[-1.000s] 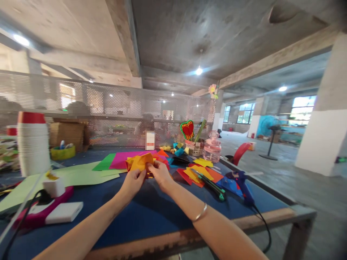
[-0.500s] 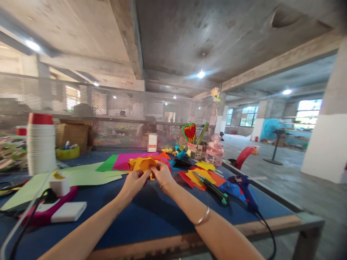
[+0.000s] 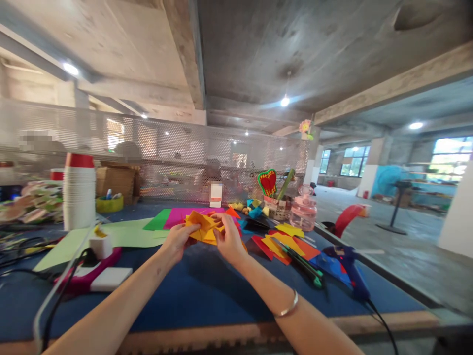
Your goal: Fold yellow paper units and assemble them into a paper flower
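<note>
A blue table (image 3: 207, 301) carries pale green sheets (image 3: 121, 235) at the left, a stack of white cups (image 3: 79, 197) behind them, and a blue glue gun (image 3: 349, 270) at the right. Above the table's middle, the left hand (image 3: 177, 242) and right hand (image 3: 228, 240) each keep a narrow grip on a folded orange paper piece (image 3: 204, 230), pinched between fingertips from either side.

Glue gun (image 3: 349, 272), perhaps stacked cups (image 3: 79, 197).
</note>
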Demonstrator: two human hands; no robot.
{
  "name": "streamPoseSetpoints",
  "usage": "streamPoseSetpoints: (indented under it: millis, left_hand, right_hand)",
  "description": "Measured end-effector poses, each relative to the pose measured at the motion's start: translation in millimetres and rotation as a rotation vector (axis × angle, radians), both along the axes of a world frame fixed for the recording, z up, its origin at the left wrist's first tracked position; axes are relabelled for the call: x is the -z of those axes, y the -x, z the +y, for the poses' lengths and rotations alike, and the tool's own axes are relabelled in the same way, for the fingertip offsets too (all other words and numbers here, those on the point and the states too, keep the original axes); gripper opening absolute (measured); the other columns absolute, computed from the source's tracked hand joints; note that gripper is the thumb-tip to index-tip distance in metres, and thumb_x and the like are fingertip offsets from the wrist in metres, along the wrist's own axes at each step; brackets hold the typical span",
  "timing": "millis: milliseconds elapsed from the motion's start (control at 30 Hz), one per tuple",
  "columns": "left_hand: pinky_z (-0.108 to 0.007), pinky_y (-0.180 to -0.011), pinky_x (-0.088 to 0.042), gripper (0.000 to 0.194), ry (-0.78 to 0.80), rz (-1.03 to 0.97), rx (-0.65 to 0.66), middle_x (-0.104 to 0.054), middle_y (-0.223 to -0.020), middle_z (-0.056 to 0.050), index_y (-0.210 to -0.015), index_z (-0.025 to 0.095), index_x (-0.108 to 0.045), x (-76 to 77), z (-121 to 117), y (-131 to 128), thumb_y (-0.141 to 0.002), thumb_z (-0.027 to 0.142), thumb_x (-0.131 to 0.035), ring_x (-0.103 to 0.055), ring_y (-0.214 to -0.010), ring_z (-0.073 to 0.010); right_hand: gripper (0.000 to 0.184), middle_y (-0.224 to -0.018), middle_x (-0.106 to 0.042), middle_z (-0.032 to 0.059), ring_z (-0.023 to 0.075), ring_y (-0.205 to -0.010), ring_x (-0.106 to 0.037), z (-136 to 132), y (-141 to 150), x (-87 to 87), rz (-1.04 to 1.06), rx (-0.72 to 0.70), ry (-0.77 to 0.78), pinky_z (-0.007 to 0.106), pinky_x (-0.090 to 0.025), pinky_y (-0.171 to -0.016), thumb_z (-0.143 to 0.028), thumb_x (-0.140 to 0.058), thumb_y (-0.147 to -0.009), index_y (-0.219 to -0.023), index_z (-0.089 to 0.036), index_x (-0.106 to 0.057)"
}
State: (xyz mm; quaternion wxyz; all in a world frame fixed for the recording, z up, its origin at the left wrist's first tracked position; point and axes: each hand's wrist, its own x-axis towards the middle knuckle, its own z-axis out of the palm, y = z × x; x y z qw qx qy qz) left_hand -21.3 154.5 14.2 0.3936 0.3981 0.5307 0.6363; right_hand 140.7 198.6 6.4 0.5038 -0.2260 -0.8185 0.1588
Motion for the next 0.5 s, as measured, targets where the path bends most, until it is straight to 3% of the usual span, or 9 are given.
streamPoseSetpoints:
  millis: [100,233,500]
  left_hand:
    - [-0.040,-0.084,-0.059,0.037,0.070,-0.075,0.025,-0.064,-0.119,-0.008,-0.122,0.017,-0.060,-1.7,-0.7,3.4,-0.095,0.041,-0.065,-0.066,-0.100,-0.0201]
    - [-0.042,-0.087,-0.059,0.038,0.107,-0.128,0.052,-0.064,-0.122,-0.009,-0.123,0.017,-0.059,-3.5,-3.0,4.5,-0.095,0.041,-0.065,-0.066,-0.102,-0.0210]
    - [-0.041,-0.086,-0.059,0.038,0.095,-0.086,0.102,-0.064,-0.122,-0.009,-0.123,0.017,-0.059,-1.6,-5.8,3.3,-0.095,0.041,-0.065,-0.066,-0.102,-0.0210]
  right_hand:
    - [0.030,-0.134,-0.059,0.0084,0.0247,-0.121,-0.058,-8.4,-5.8,-10.5,-0.070,0.019,-0.219,0.050,-0.049,-0.103,-0.039,-0.064,-0.097,-0.120,-0.020,-0.063]
    - [0.023,-0.132,-0.060,0.0074,0.0242,-0.121,-0.058,-11.6,-8.5,-16.1,-0.175,0.036,-0.397,0.049,-0.048,-0.103,-0.035,-0.064,-0.097,-0.115,-0.020,-0.066]
    - [0.022,-0.129,-0.062,0.0072,0.0235,-0.119,-0.059,-8.6,-9.4,-16.0,-0.229,0.081,-0.497,0.047,-0.051,-0.101,-0.035,-0.065,-0.097,-0.113,-0.020,-0.066]
